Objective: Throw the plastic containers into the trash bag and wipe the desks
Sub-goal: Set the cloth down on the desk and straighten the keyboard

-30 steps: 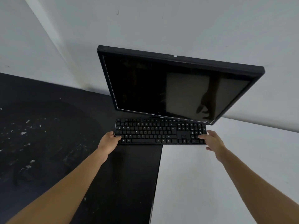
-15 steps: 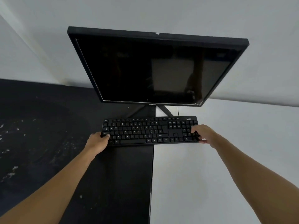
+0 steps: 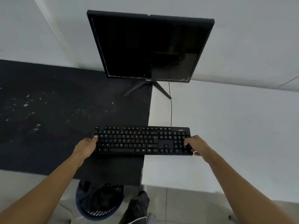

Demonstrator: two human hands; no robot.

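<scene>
I held the flat black plastic computer keyboard (image 3: 142, 140) by its two short ends. My left hand (image 3: 85, 147) gripped the left end, with the thumb laid over the outermost keys and the other fingers curled out of sight beneath the edge. My right hand (image 3: 196, 145) gripped the right end, fingers bent down onto the number pad and the thumb at the front corner. I could not tell whether the keyboard rested on the surface or hung just above it.

It lay across the seam where the matte black desk (image 3: 48, 88) on my left met the plain white desk (image 3: 234, 135) on my right, roughly half over each. The black desk carried a scatter of pale specks (image 3: 34, 130) over its left part.

Behind the keyboard and well apart from it stood the black flat-screen monitor (image 3: 150, 46). Its screen was dark and its splayed stand (image 3: 134, 89) straddled the same seam, close to the pale wall (image 3: 250, 46). A thin black cable (image 3: 171, 110) ran from the keyboard's back edge up the white desk toward the stand.

Below the front edge of the black desk, on the floor (image 3: 186, 207), sat a round blue plastic basket (image 3: 97, 213) lined with the crumpled black trash bag (image 3: 98, 196), its mouth open. My dark trouser leg (image 3: 137, 206) showed just right of the basket.
</scene>
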